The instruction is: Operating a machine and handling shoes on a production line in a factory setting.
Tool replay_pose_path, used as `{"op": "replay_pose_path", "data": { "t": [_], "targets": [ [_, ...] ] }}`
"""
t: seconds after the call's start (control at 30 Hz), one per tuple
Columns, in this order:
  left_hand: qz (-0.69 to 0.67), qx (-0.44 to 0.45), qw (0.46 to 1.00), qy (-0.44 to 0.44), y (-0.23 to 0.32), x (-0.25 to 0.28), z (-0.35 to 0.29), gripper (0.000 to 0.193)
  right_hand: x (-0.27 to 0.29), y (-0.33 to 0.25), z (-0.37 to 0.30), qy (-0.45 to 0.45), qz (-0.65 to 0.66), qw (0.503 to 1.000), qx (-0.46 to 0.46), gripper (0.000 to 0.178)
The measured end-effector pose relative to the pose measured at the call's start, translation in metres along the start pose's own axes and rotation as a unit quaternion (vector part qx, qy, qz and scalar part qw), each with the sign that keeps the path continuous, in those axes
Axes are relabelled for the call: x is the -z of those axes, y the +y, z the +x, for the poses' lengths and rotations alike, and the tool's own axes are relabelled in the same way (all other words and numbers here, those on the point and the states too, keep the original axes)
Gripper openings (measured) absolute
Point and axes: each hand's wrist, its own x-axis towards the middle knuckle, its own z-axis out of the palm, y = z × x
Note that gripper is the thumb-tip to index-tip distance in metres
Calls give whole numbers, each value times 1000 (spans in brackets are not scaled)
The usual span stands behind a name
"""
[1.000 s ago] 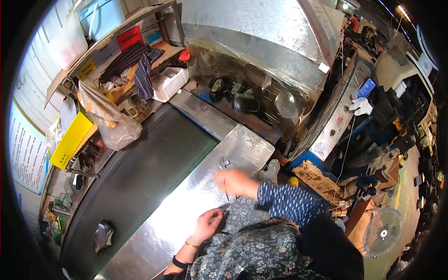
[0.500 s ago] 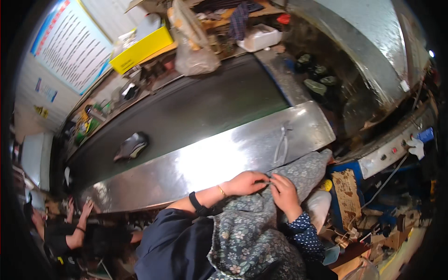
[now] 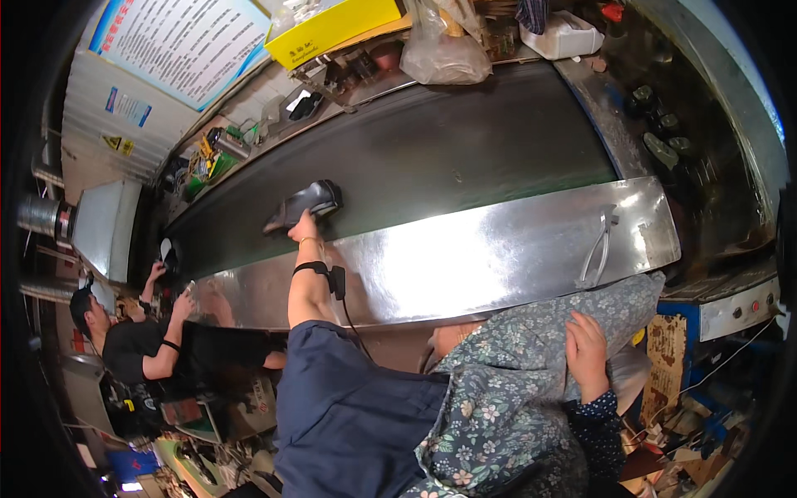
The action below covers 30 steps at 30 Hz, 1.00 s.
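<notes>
The left hand [image 3: 304,226], left of the frame's centre, grips the near side of a dark shoe [image 3: 309,201] over the belt [image 3: 465,158]. Lower right, the right hand [image 3: 587,347] lies loosely open, empty, on the apron [image 3: 506,390].

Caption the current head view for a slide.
Left hand touching a dark shoe over the dark belt; right hand over floral fabric; metal tool on the shiny ledge.

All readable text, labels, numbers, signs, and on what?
Yellow rectangular box: dark printing, not transcribed.
White blue-bordered wall poster: red heading, dark lines, not transcribed.
Blue-white wall sign: too small.
Yellow wall sign with triangle: wording too small.
Glossy black shoe in left hand: none visible.
</notes>
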Motion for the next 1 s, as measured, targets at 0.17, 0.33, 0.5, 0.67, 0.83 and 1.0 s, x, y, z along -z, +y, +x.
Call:
{"op": "replay_pose_path", "data": {
  "t": [0.17,0.33,0.5,0.67,0.83,1.0],
  "targets": [
    [-1,-32,968,-249,15,19,57,79,-6,-4,21,6,30,999,-9,13],
    [386,-589,703,-99,40,38,22,94,-10,3,27,5,-5,1000,-15,14],
    [505,-244,816,-138,48,69,36,79,-11,-8,30,10,-4,1000,10,14],
    [388,-148,866,-278,66,62,-1,56,-11,-13,30,8,16,1000,8,16],
    [-59,79,842,-531,44,87,-109,42,19,8,33,5,108,990,-87,15],
    [-206,143,599,-761,-24,115,-280,64,76,5,68,100,311,942,-74,47]
  ]
}}
